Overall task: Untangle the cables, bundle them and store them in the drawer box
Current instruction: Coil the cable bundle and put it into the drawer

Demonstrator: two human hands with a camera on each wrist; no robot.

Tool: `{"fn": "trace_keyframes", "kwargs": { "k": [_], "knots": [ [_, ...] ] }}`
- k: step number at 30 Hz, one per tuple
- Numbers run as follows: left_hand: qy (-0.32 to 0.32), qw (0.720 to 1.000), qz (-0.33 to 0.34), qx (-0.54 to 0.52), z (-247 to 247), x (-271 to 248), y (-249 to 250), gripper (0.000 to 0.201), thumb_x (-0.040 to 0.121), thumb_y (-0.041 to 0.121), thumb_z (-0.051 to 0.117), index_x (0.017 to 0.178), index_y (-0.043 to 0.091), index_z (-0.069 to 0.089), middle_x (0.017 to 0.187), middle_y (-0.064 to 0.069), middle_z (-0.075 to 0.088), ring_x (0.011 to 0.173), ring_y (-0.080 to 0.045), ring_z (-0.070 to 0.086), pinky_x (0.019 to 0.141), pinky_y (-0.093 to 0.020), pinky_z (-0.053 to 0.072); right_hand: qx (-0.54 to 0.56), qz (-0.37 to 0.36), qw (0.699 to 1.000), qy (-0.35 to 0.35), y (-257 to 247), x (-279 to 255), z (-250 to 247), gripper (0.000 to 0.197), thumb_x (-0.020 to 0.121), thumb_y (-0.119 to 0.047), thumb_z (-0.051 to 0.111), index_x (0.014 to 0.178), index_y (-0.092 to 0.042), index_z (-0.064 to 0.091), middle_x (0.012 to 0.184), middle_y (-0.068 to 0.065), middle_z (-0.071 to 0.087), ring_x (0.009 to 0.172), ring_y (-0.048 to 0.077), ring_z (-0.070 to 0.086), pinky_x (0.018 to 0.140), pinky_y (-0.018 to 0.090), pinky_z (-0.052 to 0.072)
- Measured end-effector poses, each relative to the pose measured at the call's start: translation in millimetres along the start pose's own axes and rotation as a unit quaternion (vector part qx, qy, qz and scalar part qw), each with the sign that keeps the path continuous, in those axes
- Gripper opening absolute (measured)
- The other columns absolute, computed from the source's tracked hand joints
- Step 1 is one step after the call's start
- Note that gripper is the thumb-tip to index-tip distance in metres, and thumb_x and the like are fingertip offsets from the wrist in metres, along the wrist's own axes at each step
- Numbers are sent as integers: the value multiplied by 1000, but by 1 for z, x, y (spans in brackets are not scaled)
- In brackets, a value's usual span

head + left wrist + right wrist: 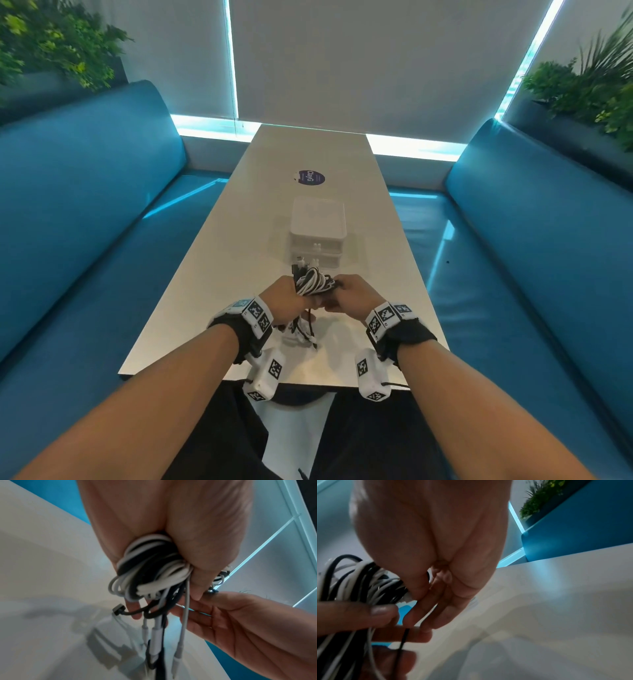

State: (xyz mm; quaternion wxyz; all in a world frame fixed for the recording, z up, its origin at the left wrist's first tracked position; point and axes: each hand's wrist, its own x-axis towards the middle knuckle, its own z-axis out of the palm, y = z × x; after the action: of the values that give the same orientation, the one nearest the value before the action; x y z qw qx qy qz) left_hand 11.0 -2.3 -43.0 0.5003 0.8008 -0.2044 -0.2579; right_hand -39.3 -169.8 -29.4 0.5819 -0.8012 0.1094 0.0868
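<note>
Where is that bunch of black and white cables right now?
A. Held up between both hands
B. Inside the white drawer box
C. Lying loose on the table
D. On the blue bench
A: the left hand grips the cable bunch above the table, the right hand pinches its other side, and the drawer box sits beyond them.

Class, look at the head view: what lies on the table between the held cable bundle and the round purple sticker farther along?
The white drawer box stands there on the table, between the cable bundle and the sticker, in the head view.
</note>
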Motion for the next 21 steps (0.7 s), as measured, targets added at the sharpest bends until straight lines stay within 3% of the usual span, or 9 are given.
{"fn": "trace_keyframes", "kwargs": {
  "k": [3, 6, 9, 12, 14, 16, 19, 21],
  "knots": [
    [24, 997, 4, 74, 1, 1, -1, 15, 87, 26, 70, 92, 12, 70, 76, -4, 73, 66, -20, 68, 67, -34, 55, -46, 4, 999, 16, 7, 6, -4, 12, 90, 0, 57, 96, -8, 62, 91, 13, 68, 86, 23, 63, 83, 39, 54],
    [49, 974, 25, 221, 1, 3, 1, 28, 84, 29, 70, 109, 20, 62, 90, -2, 68, 83, -24, 64, 73, -30, 48, -180, -1, 984, 5, 12, 8, -6, 26, 90, 0, 52, 109, -17, 57, 101, 5, 66, 91, 23, 60, 79, 37, 49],
    [54, 913, 15, 404, -3, 0, 4, 40, 87, 31, 61, 121, 19, 42, 99, -5, 65, 85, -29, 63, 77, -40, 54, -267, -13, 963, 23, 9, 4, -11, 46, 89, -1, 46, 131, -22, 49, 118, -4, 61, 109, 18, 59, 88, 29, 46],
    [26, 833, 26, 552, -6, -5, 16, 27, 91, 21, 53, 117, 16, 50, 100, -7, 64, 87, -30, 64, 71, -36, 50, -182, -76, 979, 41, -8, 0, -11, 57, 83, -15, 59, 139, -21, 47, 134, -5, 55, 126, 13, 50, 108, 35, 40],
    [-5, 802, 38, 596, -3, -7, 23, 29, 91, 16, 51, 120, 17, 54, 105, -7, 66, 91, -30, 67, 73, -37, 50, -203, -90, 975, 6, -25, -3, -6, 66, 81, -34, 65, 143, -25, 44, 142, -7, 50, 131, 12, 46, 110, 35, 37],
    [-44, 782, 48, 620, 0, -8, 27, 34, 94, 16, 49, 128, 17, 51, 117, -7, 66, 99, -29, 67, 78, -38, 51, -288, -88, 952, -65, -41, -6, 0, 87, 74, -51, 71, 149, -26, 34, 146, -9, 48, 131, 13, 47, 110, 34, 37],
    [-80, 768, 75, 631, 6, -11, 30, 41, 96, 23, 51, 136, 15, 48, 134, -9, 57, 103, -31, 66, 80, -38, 51, -393, -32, 903, -171, -52, -2, 3, 123, 60, -59, 83, 155, -30, 12, 149, -8, 46, 134, 18, 46, 113, 39, 34],
    [-94, 769, 87, 626, 10, -12, 34, 39, 95, 30, 57, 130, 14, 55, 130, -9, 60, 101, -31, 67, 80, -38, 52, -466, -6, 867, -179, -50, 0, 8, 135, 53, -63, 86, 156, -31, 3, 151, -1, 44, 135, 24, 46, 113, 43, 34]
  ]
}}
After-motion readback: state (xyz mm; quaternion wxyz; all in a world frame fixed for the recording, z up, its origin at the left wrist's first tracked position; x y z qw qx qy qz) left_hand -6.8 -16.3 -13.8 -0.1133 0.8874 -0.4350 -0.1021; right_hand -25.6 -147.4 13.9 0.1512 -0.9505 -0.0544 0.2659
